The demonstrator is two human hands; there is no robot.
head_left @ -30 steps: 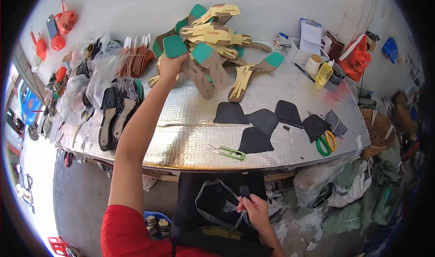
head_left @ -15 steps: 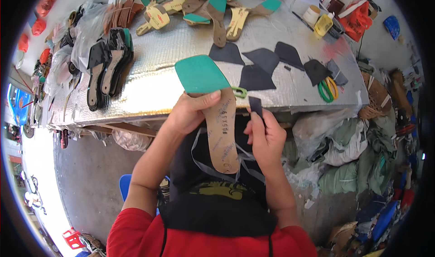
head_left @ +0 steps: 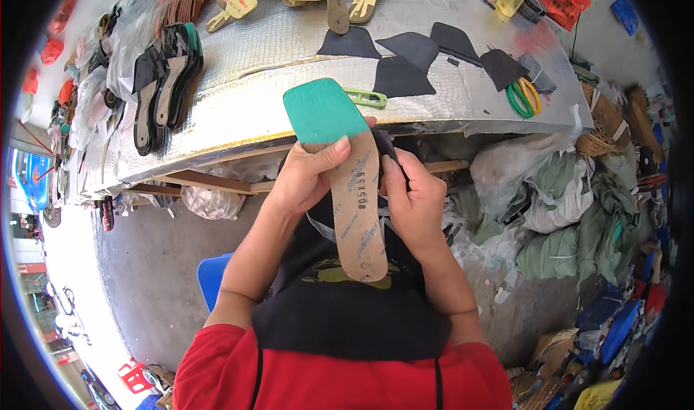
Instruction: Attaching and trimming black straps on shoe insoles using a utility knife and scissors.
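My left hand (head_left: 309, 173) grips a brown shoe insole (head_left: 358, 222) with a green toe part, thumb on top where green meets brown. It is held in front of my body with the green end away from me. My right hand (head_left: 415, 193) is closed beside the insole's right edge, pinching a black strip of sheet material (head_left: 383, 143) that lies partly behind the insole. Its fingertips are mostly hidden. Just beyond the insole, a green utility knife (head_left: 369, 98) lies on the foil-covered table (head_left: 238, 96).
Several black cut pieces (head_left: 402, 76) lie on the table. Stacked dark insoles (head_left: 173, 85) stand at the left, a pile of cream and green insoles (head_left: 336, 9) at the back. Green and yellow rings (head_left: 520, 99) lie near the right edge; bags (head_left: 549, 193) fill the floor below.
My right hand has brought the black strip in against the insole's right edge, partly behind it. The view has shifted, so the table sits higher and the knife shows more fully.
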